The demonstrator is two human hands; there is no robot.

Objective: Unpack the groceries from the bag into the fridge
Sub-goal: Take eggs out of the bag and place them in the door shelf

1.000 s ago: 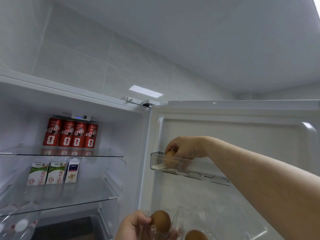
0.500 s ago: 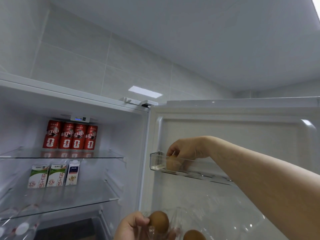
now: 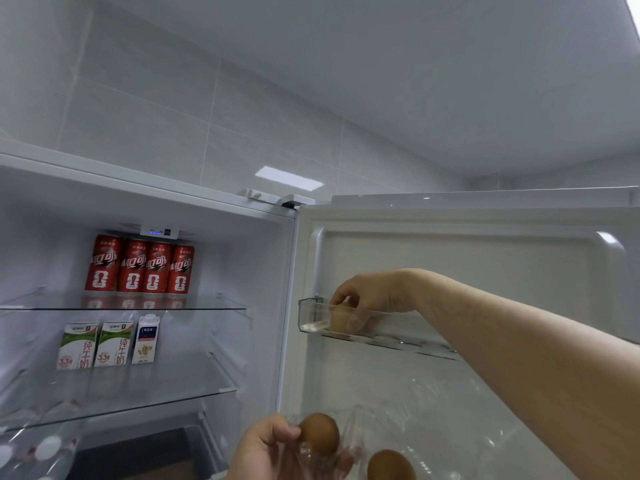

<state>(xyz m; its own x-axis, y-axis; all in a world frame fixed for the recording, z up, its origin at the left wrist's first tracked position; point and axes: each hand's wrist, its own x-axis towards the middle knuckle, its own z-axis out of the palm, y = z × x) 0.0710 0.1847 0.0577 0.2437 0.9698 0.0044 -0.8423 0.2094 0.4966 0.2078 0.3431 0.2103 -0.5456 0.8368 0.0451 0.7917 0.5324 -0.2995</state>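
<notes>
My right hand (image 3: 370, 294) is down in the door tray (image 3: 311, 317), fingers curled round an egg (image 3: 341, 320) that shows through the clear wall at the tray's left end. My left hand (image 3: 263, 452) grips the clear pack (image 3: 433, 438) at the near edge, thumb against a second egg (image 3: 320, 433). A third egg (image 3: 391, 465) lies in the pack just to the right.

I judge the eggs light, stiff, smooth and brittle, so I'd take each round its middle with several fingertips, squeeze gently, and set it down rather than drop it. The pack looks thin and floppy, and eggs could roll in it, so it wants support from beneath.

The tray's rim is the edge to mind, and fingers should lift straight up to clear it. I see nothing else in the tray further right, though my arm hides part. The cans (image 3: 138, 266) and cartons (image 3: 97, 344) on the left shelves are well apart.
</notes>
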